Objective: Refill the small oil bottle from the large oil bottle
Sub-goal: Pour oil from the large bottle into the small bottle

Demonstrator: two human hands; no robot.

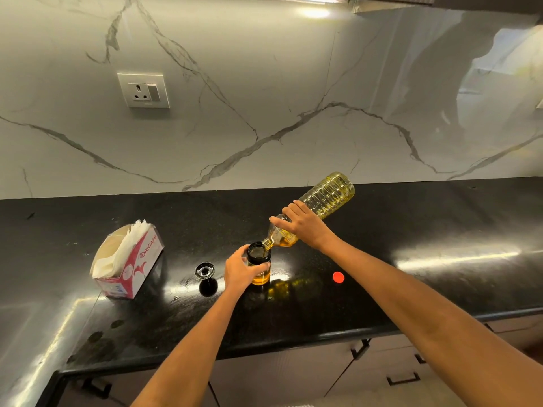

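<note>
Now right hand (305, 227) grips tilted large oil bottle (329, 195), neck over small oil bottle (259, 265); left hand (239, 271) grips that, centre frame.

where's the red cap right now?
In the head view, the red cap lies on the black counter, right of the small oil bottle, near the right forearm.

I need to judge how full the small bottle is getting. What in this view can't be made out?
Head view only:
- Oil level in the small oil bottle: the left hand covers its side.
- Stream at the large oil bottle mouth: too small.
- Large bottle's middle: behind the right hand.
- Black lid details: glare on the countertop.
</note>
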